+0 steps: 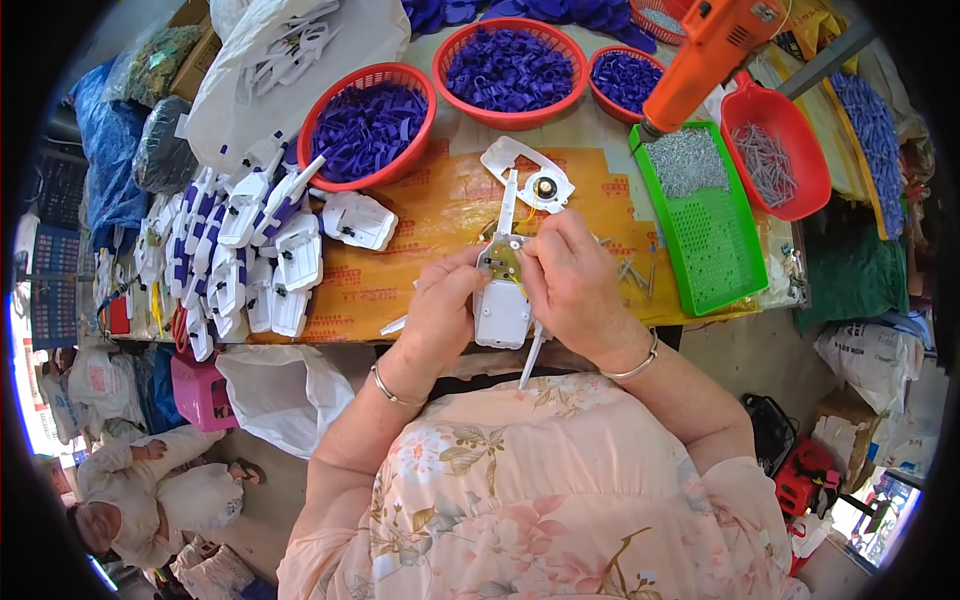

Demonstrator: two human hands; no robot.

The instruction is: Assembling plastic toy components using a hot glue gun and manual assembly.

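At the table's front edge my left hand (447, 298) is closed on the left side of a white plastic housing (503, 312), with its thumb by the small circuit board (502, 260). My right hand (572, 283) is pinched closed at the board's right edge; its fingertips hide what they grip. A narrow white arm (507, 205) runs up from the housing. Just beyond lies a white cover (540, 178) with a round speaker-like part, and thin wires run down from it toward the board. Below my right hand a white pointed piece (533, 358) sticks out toward me.
Red baskets (430, 95) of purple parts line the back. White-and-purple assemblies (240, 225) are heaped at left. An orange electric screwdriver (705, 60) hangs above a green tray (700, 240) of small screws. A red scoop (815, 185) holds longer metal pieces. Another person (150, 490) is at lower left.
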